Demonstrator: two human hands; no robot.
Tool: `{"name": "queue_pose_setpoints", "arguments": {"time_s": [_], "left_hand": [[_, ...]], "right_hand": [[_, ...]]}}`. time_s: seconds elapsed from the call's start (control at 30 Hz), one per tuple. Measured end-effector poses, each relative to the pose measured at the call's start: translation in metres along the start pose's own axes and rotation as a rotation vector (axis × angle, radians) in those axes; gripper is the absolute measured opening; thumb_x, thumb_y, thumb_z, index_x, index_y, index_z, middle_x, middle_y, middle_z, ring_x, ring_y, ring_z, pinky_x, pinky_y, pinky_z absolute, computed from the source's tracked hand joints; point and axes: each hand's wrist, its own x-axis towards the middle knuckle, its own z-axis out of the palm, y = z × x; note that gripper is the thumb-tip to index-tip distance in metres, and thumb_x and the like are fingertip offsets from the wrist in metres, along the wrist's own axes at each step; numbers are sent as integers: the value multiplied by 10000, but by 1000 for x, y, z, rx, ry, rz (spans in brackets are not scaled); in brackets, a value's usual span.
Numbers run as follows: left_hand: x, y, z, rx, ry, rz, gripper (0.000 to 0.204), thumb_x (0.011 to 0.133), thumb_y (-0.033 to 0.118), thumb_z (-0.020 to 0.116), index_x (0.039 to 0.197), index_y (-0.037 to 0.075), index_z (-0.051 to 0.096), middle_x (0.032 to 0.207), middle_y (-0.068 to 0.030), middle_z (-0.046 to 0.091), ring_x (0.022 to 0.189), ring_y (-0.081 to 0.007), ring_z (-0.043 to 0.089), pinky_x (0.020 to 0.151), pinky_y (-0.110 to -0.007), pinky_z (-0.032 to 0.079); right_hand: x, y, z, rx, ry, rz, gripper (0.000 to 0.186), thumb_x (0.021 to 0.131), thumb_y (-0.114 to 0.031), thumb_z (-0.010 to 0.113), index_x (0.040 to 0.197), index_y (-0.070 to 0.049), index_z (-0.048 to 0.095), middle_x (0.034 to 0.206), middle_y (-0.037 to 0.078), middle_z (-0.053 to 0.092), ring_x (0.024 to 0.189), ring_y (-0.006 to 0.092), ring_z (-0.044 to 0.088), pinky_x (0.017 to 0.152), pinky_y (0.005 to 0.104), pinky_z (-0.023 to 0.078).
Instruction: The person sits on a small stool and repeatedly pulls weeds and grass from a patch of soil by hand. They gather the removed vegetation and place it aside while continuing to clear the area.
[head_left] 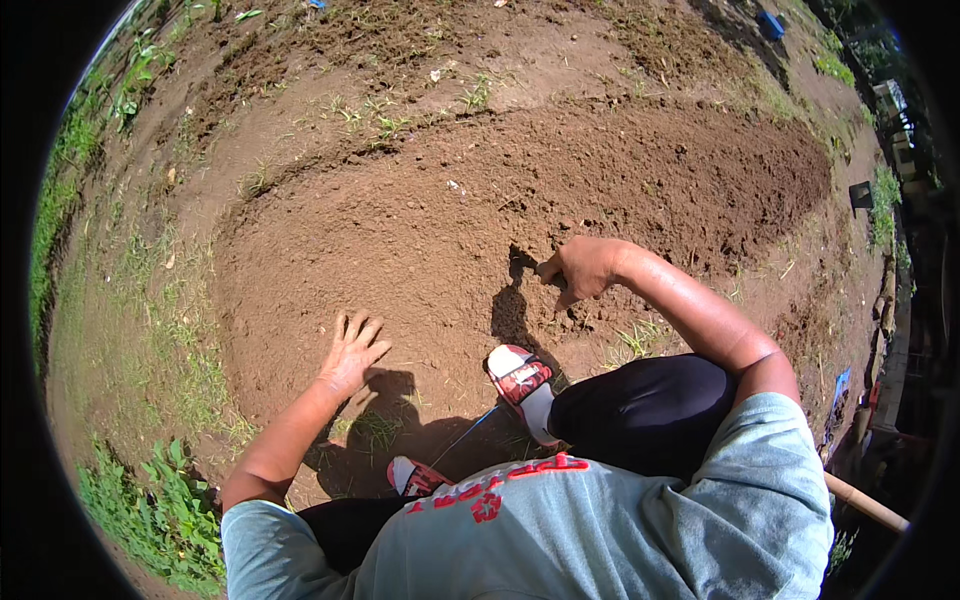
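Note:
A broad bed of loose brown soil (420,230) spreads out in front of me, finer and smoother on the left, more clumpy toward the right. My left hand (352,352) rests at the near left part of the bed, fingers spread and holding nothing I can see. At the near right edge of the soil is my right hand (585,268), its fingers bent downward and closed. A dark bit shows by its fingertips; whether it is a clod or shadow I cannot tell. My right hand's shadow falls on the soil to its left.
My feet in red-and-white slides (520,375) are at the bed's near edge. Green leafy plants (155,510) grow at lower left. A wooden pole (866,502) lies at lower right. A small black container (860,195) stands at right, and a blue object (770,25) lies farther off.

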Motion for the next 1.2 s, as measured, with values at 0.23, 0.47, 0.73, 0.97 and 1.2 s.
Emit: {"name": "queue_pose_setpoints", "arguments": {"time_s": [0.23,0.47,0.73,0.97,1.2], "left_hand": [[-23,-23,96,-314,-86,-139,517,980,180,537,1422,440,599,1679,-35,330,1545,-398,282,1180,-808,154],[-19,-32,107,-159,-158,-90,643,992,154,522,1529,496,431,1732,30,216,1571,-363,234,1158,-824,204],[-14,-23,94,-135,-237,-159,643,961,182,583,1513,490,463,1736,46,205,1595,-328,191,1167,-800,217],[-8,14,-4,-454,-38,-397,301,936,159,638,1219,194,733,1591,-90,484,1534,-314,354,1228,-556,300],[-56,42,-112,-1801,826,-840,286,942,-73,551,1188,44,638,1087,-91,706,1036,-190,680,914,-315,521]], "right_hand": [[-6,2,-19,209,252,53,462,787,-110,764,1247,-77,739,1025,151,787,946,291,764,892,368,601],[16,-40,-52,224,194,188,357,788,-65,772,1144,-40,763,1009,168,788,922,264,780,874,367,619],[34,-74,-9,202,323,222,283,792,-48,721,1073,-28,754,935,214,765,876,334,772,841,395,616],[48,-43,59,115,384,231,267,800,-127,722,1065,-94,727,947,213,758,909,390,749,854,463,609],[-7,-73,0,338,359,279,326,828,-224,818,1112,-83,740,1014,195,776,969,322,764,915,402,599]]}}
